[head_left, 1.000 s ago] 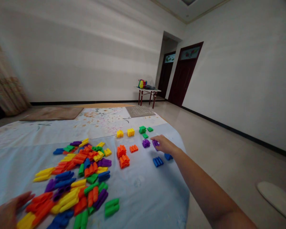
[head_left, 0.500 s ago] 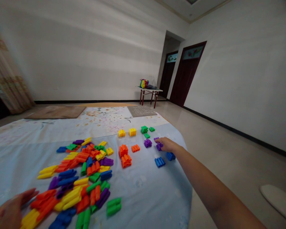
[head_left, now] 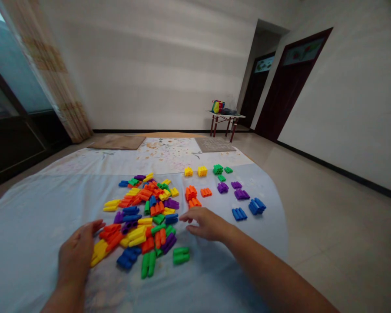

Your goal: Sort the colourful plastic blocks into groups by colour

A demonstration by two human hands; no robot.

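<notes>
Ribbed plastic building blocks in several colours lie in a loose pile on the cloth. My left hand point(head_left: 80, 245) rests at the pile's left edge beside an orange block point(head_left: 112, 237) and a yellow block point(head_left: 99, 253), fingers stretched out and holding nothing. My right hand point(head_left: 203, 222) hovers at the pile's right side, thumb and fingers apart, its fingertips close to a blue block point(head_left: 171, 218). Nothing shows between those fingers. It partly covers the view of the lower orange block point(head_left: 194, 202). A green block point(head_left: 181, 255) lies apart, nearer to me.
Small colour groups stand to the right: yellow blocks point(head_left: 202, 171), green blocks point(head_left: 218, 169), purple blocks point(head_left: 241, 194) and blue blocks point(head_left: 257, 206). The round table's cloth point(head_left: 45, 208) drops off at the right. Two flat mats lie at the far side, one brown point(head_left: 117, 141), one grey point(head_left: 215, 144).
My right hand has left the purple blocks and come back to the pile, empty. Two purple blocks now lie uncovered there. The camera view has turned left.
</notes>
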